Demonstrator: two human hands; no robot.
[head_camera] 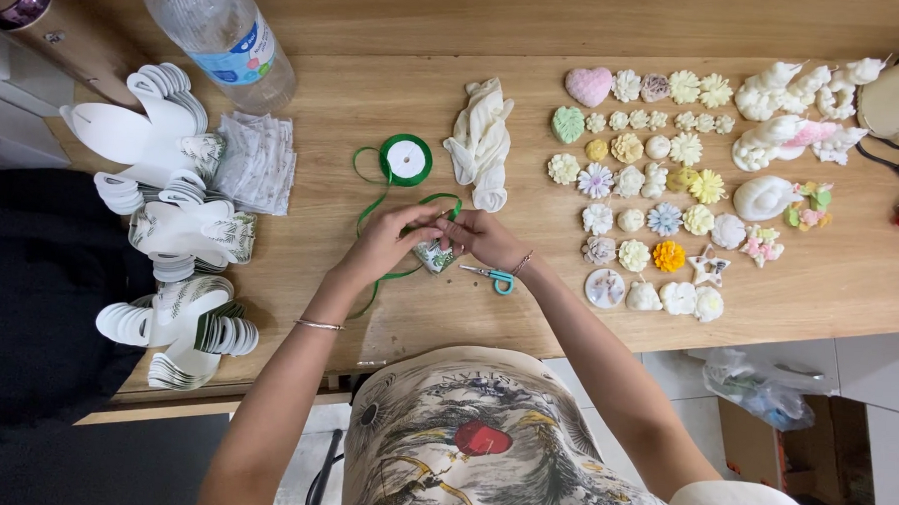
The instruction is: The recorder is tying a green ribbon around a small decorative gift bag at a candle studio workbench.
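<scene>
Stacks of white card cutouts [176, 228] are lying along the worktop's [375, 91] left edge, a green ribbon spool [406, 160] sitting near its middle. The left hand [390, 242] and right hand [485, 236] are both pinching a small leaf-printed packet [435, 255] wrapped in green ribbon [376, 205] toward the front edge, teal scissors [493, 277] just beside. Moulded pastel flower pieces [651, 180] are filling the right side.

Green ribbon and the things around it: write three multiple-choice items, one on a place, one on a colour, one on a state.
1. Where does the ribbon spool lie?
A. Between the plastic bottle and the cream cloth
B. Among the moulded flower shapes
C. On the floor

2. What colour are the handles of the scissors?
A. Red
B. Teal
C. Black

3. What are the left hand and right hand doing?
A. Resting flat, apart
B. Holding the bottle
C. Together, pinching the green ribbon at a small packet

Key: 1 A, the spool sits on the table between them. 2 B, the loops look teal. 3 C, both grips meet at the packet.
</scene>
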